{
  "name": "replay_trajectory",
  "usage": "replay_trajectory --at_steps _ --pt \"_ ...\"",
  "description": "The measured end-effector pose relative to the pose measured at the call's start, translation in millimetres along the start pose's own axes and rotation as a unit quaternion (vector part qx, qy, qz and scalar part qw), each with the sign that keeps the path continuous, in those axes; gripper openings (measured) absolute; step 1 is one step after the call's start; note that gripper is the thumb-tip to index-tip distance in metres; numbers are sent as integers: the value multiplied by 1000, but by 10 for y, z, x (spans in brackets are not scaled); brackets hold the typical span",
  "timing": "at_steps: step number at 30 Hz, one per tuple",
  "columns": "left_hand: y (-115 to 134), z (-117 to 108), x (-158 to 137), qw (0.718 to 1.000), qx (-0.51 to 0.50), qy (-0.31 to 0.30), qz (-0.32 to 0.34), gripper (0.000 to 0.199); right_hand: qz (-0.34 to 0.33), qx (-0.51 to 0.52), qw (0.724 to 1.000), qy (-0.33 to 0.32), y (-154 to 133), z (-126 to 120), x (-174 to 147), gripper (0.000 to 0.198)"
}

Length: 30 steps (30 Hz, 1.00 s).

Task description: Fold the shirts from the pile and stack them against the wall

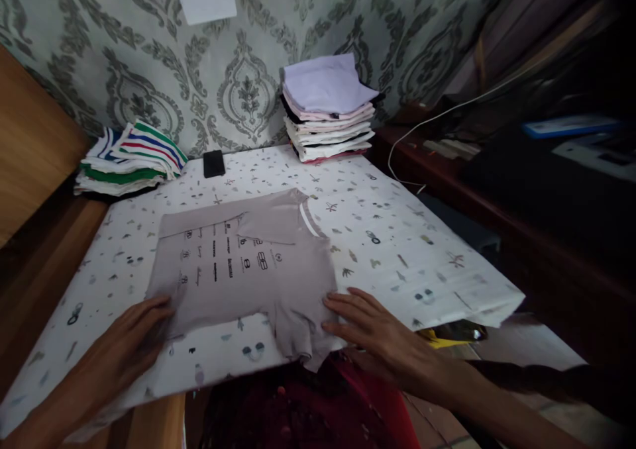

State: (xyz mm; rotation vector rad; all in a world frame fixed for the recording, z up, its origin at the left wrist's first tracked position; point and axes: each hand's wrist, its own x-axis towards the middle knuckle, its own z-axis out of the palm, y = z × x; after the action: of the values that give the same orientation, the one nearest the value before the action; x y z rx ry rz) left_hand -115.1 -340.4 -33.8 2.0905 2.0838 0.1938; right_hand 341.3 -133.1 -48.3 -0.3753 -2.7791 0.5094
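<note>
A grey T-shirt (248, 270) with black printed lettering lies on the patterned white cloth, its collar toward the right. Its far side is folded inward, with that sleeve lying across the print; the near sleeve (295, 333) hangs rumpled at the table's front edge. At the hem's near left corner, my left hand (132, 340) touches the fabric with its fingers stretched out, slightly blurred. My right hand (368, 323) rests its spread fingertips on the shirt near the collar-side shoulder. Neither hand appears closed around the cloth.
White cloth with small prints (397, 257) covers the table. At the back stand a tall stack of folded clothes (328, 124) and a smaller striped pile (132, 157), with a black phone (214, 163) between. A white cable (422, 123) runs along the dark furniture at right.
</note>
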Motion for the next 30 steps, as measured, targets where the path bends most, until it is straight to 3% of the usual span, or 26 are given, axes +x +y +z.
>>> replay_trajectory --at_steps 6,10,13,16,18,21,23,25,27,30 --pt "-54 126 24 993 -40 100 -48 34 -23 -18 997 67 -62 229 23 23" --pt "-8 36 42 989 -104 66 -83 34 -8 46 997 65 -58 187 41 22" --pt "67 -137 161 968 -190 77 -142 37 48 176 980 75 70 25 252 25" --pt "78 -286 381 934 -280 82 -206 40 173 335 921 100 339 -161 707 19" --pt "41 -326 531 907 -334 65 -249 45 286 427 846 146 546 -238 1056 11" --pt "-6 -297 668 868 -388 48 -306 52 433 513 723 164 786 -256 1421 15" --pt "4 -258 688 857 -402 56 -319 52 471 531 684 166 860 -231 1494 12" --pt "36 -232 680 852 -409 67 -320 51 472 532 681 175 869 -203 1459 11" --pt "63 -223 674 848 -413 68 -326 50 454 521 700 183 833 -181 1374 17" --pt "57 -221 690 837 -419 62 -345 53 390 451 782 180 742 -157 1228 29"
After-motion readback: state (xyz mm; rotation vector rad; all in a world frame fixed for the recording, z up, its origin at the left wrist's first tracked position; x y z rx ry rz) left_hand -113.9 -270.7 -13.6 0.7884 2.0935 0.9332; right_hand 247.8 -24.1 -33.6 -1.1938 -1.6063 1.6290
